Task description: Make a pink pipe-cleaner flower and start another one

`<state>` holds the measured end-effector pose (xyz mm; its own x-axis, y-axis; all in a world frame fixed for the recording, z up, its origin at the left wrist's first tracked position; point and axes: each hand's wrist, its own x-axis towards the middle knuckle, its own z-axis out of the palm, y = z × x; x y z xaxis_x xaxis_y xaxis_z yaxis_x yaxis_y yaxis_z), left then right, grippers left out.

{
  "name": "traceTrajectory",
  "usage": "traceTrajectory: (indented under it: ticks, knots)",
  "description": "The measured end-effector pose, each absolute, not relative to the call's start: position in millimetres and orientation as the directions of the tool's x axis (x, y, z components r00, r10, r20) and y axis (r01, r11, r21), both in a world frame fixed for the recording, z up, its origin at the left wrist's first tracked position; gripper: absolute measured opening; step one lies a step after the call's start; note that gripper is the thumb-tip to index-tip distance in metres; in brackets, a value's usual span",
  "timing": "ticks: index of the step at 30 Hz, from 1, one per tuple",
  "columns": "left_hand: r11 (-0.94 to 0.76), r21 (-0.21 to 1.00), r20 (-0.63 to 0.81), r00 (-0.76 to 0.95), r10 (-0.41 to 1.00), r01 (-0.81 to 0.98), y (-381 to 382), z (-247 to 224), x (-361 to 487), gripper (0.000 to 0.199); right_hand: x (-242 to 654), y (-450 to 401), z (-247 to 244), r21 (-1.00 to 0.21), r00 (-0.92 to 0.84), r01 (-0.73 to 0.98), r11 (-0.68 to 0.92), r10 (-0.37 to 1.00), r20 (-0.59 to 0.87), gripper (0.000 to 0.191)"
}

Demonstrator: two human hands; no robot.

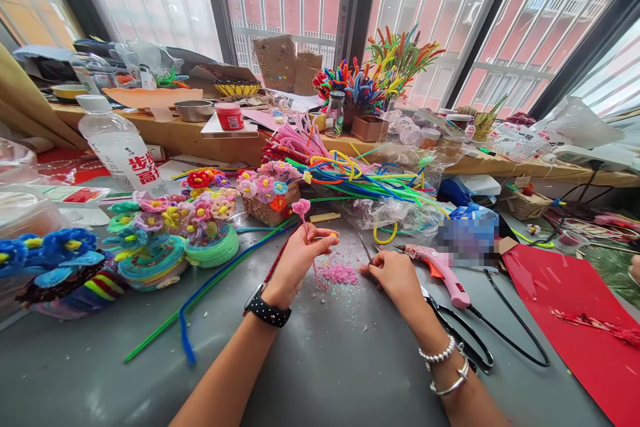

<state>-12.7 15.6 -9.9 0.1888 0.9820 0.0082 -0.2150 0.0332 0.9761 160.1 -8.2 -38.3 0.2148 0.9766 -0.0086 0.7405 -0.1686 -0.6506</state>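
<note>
My left hand (303, 253) is closed on the thin stem of a pink fuzzy flower (301, 207), whose head stands upright above the fingers. A small yellow spot shows at one fingertip; I cannot tell what it is. My right hand (393, 272) is pinched around a thin, dark, pointed tool (365, 247) that looks like tweezers, its tip directed away from me. Between both hands lies a loose heap of pink beads or glitter bits (339, 273), with specks scattered around it. Beside my right hand are a pink glue gun (443, 270) and black-handled scissors (463, 333).
Pipe-cleaner flower pots (213, 247) stand at left near a water bottle (123, 147). Green and blue pipe cleaners (183, 327) lie in front. A bundle of colourful stems (360, 173) fills the back. Red sheet (565, 307) lies at right; another person's hand (634, 270) shows at the edge.
</note>
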Motion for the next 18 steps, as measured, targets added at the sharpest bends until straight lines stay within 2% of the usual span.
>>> traceTrajectory:
  ticks: [3,7,9,11,13,18]
  knots:
    - [0.021,0.986,0.014,0.202,0.979,-0.168,16,-10,-13,0.035,162,-7,-39,-0.635,0.2,0.744,-0.206,0.976,-0.082,0.011]
    - [-0.006,0.995,0.028,0.218,0.975,-0.101,15,-9,-12,0.035,161,-7,-36,-0.651,0.166,0.754,-0.089,0.985,0.057,0.012]
    - [-0.034,0.998,0.046,0.219,0.975,-0.06,13,-8,-9,0.034,158,-8,-33,-0.761,0.097,0.648,0.021,0.989,0.111,0.019]
    - [-0.061,0.998,0.068,0.244,0.967,-0.034,12,-7,-7,0.033,152,-11,-29,-0.879,0.008,0.466,0.103,0.993,0.121,0.027]
    - [-0.074,0.997,0.08,0.304,0.949,-0.032,10,-7,-4,0.032,145,-14,-26,-0.918,-0.039,0.369,0.147,0.989,0.143,0.03]
    - [-0.067,0.998,0.07,0.386,0.92,-0.023,10,-11,-2,0.032,135,-21,-22,-0.799,-0.073,0.538,0.268,0.959,0.272,0.028]
